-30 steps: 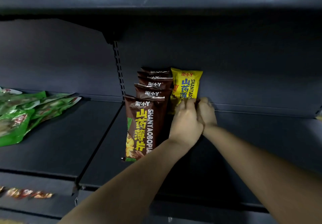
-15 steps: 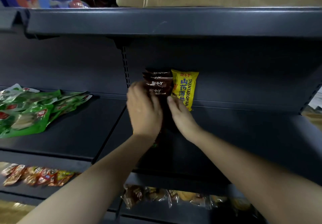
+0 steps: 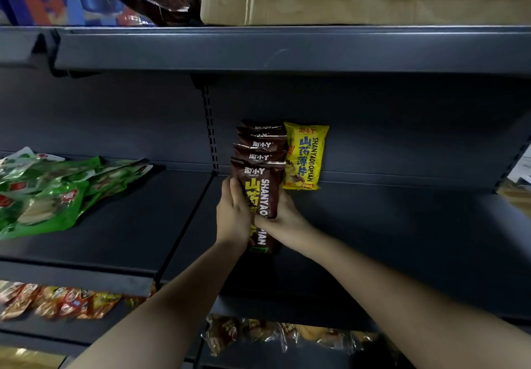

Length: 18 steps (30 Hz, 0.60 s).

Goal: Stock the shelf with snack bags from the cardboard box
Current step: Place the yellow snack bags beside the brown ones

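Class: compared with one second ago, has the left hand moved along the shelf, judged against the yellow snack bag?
Yes. The left hand has shifted left, away from the yellow snack bag, and now holds the left side of the front brown bag.

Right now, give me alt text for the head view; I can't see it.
Both hands, left hand and right hand, hold the front brown snack bag of an upright row on a dark shelf. A yellow snack bag stands at the row's right, and green bags lie to the left.
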Tool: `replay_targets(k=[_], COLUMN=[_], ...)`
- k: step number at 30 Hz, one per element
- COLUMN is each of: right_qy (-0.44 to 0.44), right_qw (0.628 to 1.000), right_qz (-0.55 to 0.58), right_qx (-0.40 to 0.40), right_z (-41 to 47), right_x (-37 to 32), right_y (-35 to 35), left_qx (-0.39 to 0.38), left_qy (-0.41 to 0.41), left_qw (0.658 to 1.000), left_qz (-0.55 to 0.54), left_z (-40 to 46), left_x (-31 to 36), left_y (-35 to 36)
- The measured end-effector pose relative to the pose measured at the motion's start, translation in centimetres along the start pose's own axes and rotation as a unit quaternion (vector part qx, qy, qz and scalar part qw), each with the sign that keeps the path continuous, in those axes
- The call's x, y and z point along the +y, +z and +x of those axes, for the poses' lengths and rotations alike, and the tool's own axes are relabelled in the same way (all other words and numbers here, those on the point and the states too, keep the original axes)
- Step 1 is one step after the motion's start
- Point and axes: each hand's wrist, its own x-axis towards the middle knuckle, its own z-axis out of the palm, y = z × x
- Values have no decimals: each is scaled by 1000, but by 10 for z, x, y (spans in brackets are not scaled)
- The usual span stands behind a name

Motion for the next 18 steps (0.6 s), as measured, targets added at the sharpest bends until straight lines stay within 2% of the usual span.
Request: replay_targets(k=[3, 7, 12, 15, 18], right_qy=[7, 9, -2, 5, 20], right_qw=[1000, 999, 998, 999, 998], right_qz=[-27, -41, -50, -45, -58], right_qx=[-8, 19, 39, 13, -5], right_z=[4, 6, 12, 10, -7], right_x=[4, 8, 12, 10, -3], right_y=[-2, 2, 3, -1, -15], left_qx=[26, 37, -3, 4, 75], left_qy=[10, 28, 4, -16, -19], left_qw=[1000, 999, 1000, 997, 976], left_qz=[-10, -7, 12, 75, 205], left_z=[3, 7, 9, 9, 4], left_x=[-1, -5, -5, -2, 7], left_y=[3, 6, 2, -5, -13])
